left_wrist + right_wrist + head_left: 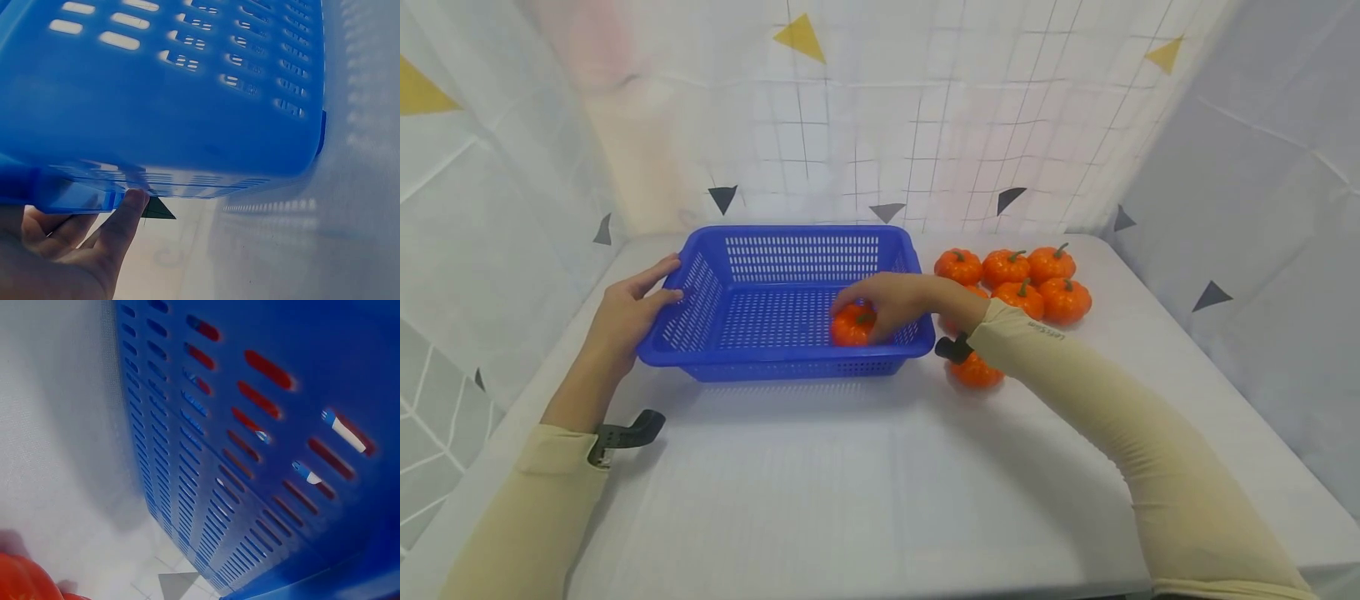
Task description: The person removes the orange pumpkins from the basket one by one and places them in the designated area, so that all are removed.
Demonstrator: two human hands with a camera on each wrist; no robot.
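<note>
A blue slotted plastic basket (790, 360) stands on the white-covered table. At its left end my left hand (621, 312) grips the rim; the left wrist view shows fingers (122, 228) touching the outer wall under the rim. My right hand (891, 304) reaches over the basket's right side and holds a small orange pumpkin (850, 327) with a green stem, low inside near the front right corner. In the right wrist view the basket wall (206, 456) hides this hand, and red-orange shows through the slots.
Several more orange pumpkins (1066, 302) cluster on the table right of the basket, some partly behind my right forearm. One pumpkin (976, 372) lies nearer the front, below the right wrist. White patterned cloth (880, 108) hangs behind and at both sides.
</note>
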